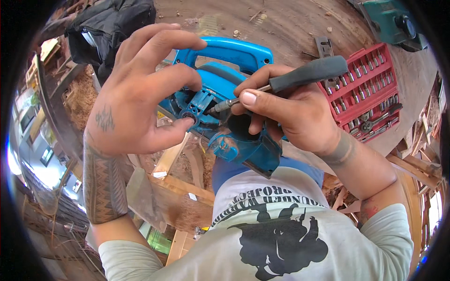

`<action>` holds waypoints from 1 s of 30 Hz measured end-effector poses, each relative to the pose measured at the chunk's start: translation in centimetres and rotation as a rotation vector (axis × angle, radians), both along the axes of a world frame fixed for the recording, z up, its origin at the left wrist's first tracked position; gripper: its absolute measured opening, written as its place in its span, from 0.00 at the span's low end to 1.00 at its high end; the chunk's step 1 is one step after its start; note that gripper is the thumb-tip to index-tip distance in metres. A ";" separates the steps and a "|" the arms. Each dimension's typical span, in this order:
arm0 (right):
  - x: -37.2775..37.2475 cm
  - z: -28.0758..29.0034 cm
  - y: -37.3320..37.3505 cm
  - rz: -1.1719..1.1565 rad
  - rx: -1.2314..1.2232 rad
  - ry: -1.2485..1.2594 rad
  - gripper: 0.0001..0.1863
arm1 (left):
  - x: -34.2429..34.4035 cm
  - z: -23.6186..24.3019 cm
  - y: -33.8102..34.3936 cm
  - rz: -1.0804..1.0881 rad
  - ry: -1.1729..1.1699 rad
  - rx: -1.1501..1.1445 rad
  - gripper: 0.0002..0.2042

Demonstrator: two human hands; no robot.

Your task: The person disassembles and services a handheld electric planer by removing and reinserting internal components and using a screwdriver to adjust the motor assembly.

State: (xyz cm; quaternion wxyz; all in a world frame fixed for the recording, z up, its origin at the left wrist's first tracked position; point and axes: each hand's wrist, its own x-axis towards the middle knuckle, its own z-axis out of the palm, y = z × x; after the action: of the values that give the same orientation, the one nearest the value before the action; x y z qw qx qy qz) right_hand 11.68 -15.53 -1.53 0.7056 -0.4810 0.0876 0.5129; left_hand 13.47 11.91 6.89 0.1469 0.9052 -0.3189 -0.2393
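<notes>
In front of me is a blue power tool [224, 43] with a loop handle and dusty, dark inner parts. My left hand [145, 86] pinches a blue bracket-like part [202, 104] of it between thumb and bent forefinger. The thumb tip presses by the bracket's round end, and the other fingers reach toward the handle. In my right hand [290, 110] is a screwdriver [307, 74] with a dark grey grip and metal shaft, held like a pen. Its tip points left and meets the tool beside the bracket; the exact contact point is too small to make out.
To the right lies an open red socket set case [363, 84] with several sockets and a ratchet. A metal plate [323, 47] lies beside it. A teal power tool [393, 23] stands at far right, a black bag [112, 33] at far left. Wood pieces [183, 187] lie below.
</notes>
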 end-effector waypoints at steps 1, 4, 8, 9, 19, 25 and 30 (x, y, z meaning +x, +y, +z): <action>0.0 0.0 0.0 0.010 0.001 0.011 0.17 | -0.1 -0.1 0.1 0.017 0.036 -0.006 0.21; -0.1 0.0 0.1 0.016 0.009 0.005 0.16 | -0.2 -0.2 0.4 0.039 0.094 -0.009 0.21; -0.1 0.2 -0.1 -0.024 0.016 0.054 0.14 | 0.1 0.1 1.0 0.074 0.103 -0.031 0.22; 0.0 0.3 -0.5 -0.044 -0.003 0.085 0.14 | 0.1 0.2 1.4 0.078 0.100 -0.028 0.22; 1.0 -2.7 -7.2 -0.191 -0.180 -0.098 0.12 | -7.8 -5.7 4.6 0.716 -0.143 -0.475 0.20; 0.5 -5.3 -9.4 0.009 -0.370 -0.040 0.14 | -10.5 -8.7 2.5 1.033 -0.411 -0.562 0.22; -0.3 -6.8 -9.8 0.086 -0.351 -0.092 0.16 | -9.7 -9.2 2.0 0.999 -0.399 -0.488 0.21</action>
State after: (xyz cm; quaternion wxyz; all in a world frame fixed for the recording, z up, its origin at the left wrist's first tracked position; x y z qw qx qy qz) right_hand 11.39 -25.29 -8.38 0.5915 -0.6229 0.1230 0.4970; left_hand 3.82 13.88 -2.28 0.3829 0.9133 0.0788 0.1143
